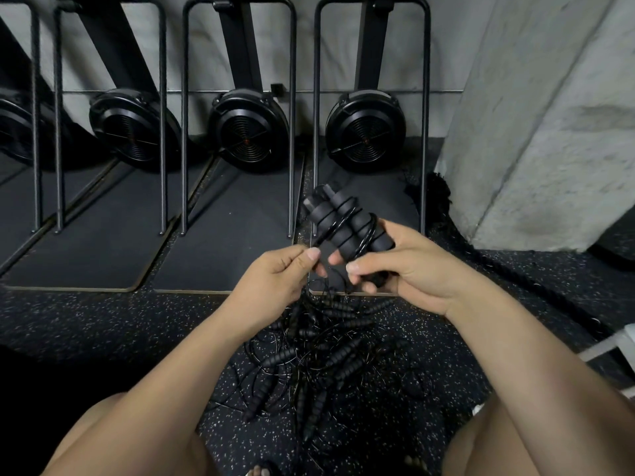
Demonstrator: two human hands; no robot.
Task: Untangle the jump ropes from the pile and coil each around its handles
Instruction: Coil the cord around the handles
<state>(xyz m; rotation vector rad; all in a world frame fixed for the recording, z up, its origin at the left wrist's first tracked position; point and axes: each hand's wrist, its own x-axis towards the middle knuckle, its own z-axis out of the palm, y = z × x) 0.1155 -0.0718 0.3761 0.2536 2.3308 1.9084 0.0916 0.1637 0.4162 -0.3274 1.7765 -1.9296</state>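
Clasped the paired handles [338, 219] in the right hand [405, 266], above the pile [319, 359] on the floor [103, 324]; pinched the cord [331, 231] with the left hand [278, 280]. Seemed best to keep tension, laying turns snug.

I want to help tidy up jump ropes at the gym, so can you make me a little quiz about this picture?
1. True or false: the right hand grips two handles side by side, with black cord wound around them.
2. What does the left hand pinch? A) the cord B) a water bottle C) a towel
3. Fill in: the pile of tangled ropes lies on the speckled ____, below the hands.

Key: 1 true; 2 A; 3 floor.
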